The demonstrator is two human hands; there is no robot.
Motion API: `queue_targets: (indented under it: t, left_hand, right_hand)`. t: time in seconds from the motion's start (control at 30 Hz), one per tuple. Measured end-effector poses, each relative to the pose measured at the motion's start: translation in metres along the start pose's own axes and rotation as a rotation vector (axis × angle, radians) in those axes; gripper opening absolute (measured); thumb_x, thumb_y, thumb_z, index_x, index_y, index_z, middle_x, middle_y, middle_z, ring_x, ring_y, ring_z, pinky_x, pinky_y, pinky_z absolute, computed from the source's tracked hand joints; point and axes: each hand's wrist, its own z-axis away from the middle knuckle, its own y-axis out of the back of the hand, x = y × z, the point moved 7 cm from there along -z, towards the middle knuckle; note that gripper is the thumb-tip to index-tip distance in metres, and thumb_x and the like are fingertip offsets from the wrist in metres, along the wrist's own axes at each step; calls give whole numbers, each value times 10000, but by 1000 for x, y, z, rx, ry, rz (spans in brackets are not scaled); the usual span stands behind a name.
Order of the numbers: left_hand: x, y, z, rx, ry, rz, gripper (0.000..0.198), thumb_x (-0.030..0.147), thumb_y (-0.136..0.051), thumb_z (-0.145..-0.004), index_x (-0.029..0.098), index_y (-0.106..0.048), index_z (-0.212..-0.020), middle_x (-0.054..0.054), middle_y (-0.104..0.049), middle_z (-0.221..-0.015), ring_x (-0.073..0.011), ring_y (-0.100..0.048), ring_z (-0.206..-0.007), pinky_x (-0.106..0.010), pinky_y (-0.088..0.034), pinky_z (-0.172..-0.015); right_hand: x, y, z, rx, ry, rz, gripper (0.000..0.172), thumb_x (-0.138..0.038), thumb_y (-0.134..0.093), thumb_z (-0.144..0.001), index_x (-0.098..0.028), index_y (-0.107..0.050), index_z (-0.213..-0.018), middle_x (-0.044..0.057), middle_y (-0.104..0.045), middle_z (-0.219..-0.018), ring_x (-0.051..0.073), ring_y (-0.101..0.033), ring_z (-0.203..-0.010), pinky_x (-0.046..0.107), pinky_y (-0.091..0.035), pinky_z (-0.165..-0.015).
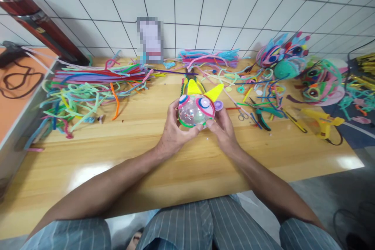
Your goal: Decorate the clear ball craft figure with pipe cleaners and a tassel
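Between both hands, above the wooden table, is a clear plastic ball decorated as an animal head. It has two yellow pointed ears, pink-rimmed eyes with blue and white rounds, a green band along its lower edge and a purple coil on its right side. My left hand wraps the ball's left side, thumb at the bottom front. From the right, my right hand grips it, thumb near the other thumb. The far fingers are hidden behind the ball.
Pipe cleaners lie in bundles and tangles at left. On the right are pliers, small scissors, a yellow cutter and a yellow glue gun. Decorated heads stand at the back right. A blurred upright panel leans against the tiled wall.
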Motion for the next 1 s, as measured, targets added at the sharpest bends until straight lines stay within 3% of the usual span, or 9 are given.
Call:
queue_targets:
  t: [0.17,0.27,0.4,0.73,0.83,1.0]
  left_hand:
    - [5,-2,1,-122,51,95,1054,571,-995,-801,317,-413,-1642,-164,-511,-1682,-367,-584,-1539,-509,-598,-1220]
    - [7,-3,1,-250,50,154,951,544,-917,-903,389,-407,-1690,-139,-369,-1798,-395,-445,-1659,-544,-603,-1224]
    - [6,2,-3,-260,9,168,814,522,-857,-961,436,-470,-1672,-98,-324,-1811,-405,-351,-1710,-546,-621,-1202]
    - [1,-2,-4,-239,140,242,849,455,-927,-904,378,-484,-1624,-122,-374,-1802,-372,-503,-1612,-553,-600,-1218]
    - [-1,-4,-4,-223,195,273,847,468,-930,-897,351,-475,-1602,-126,-466,-1731,-365,-523,-1591,-565,-583,-1233]
    - [-6,-6,-4,-217,280,298,898,504,-964,-848,327,-455,-1566,-122,-572,-1631,-353,-573,-1534,-547,-603,-1201]
  right_hand:
    - [5,11,-9,17,-17,-44,627,-667,-899,-845,-326,-674,-1321,69,-785,-1392,352,-722,-1349,518,-586,-1168]
    - [9,23,-18,22,-69,-110,670,-674,-926,-794,-344,-706,-1334,60,-779,-1433,370,-715,-1377,545,-605,-1146]
    - [10,31,-25,0,-109,-190,638,-621,-964,-760,-364,-743,-1301,48,-805,-1380,372,-754,-1317,550,-653,-1050]
    - [5,26,-24,37,-91,-210,600,-586,-990,-733,-333,-786,-1237,43,-817,-1369,327,-752,-1297,508,-624,-1117]
    - [5,24,-23,53,-86,-199,553,-582,-989,-740,-324,-786,-1185,32,-830,-1297,303,-760,-1232,489,-602,-1136]
    - [10,25,-22,80,-131,-151,492,-578,-987,-737,-310,-764,-1085,6,-824,-1121,262,-760,-1059,441,-624,-1026]
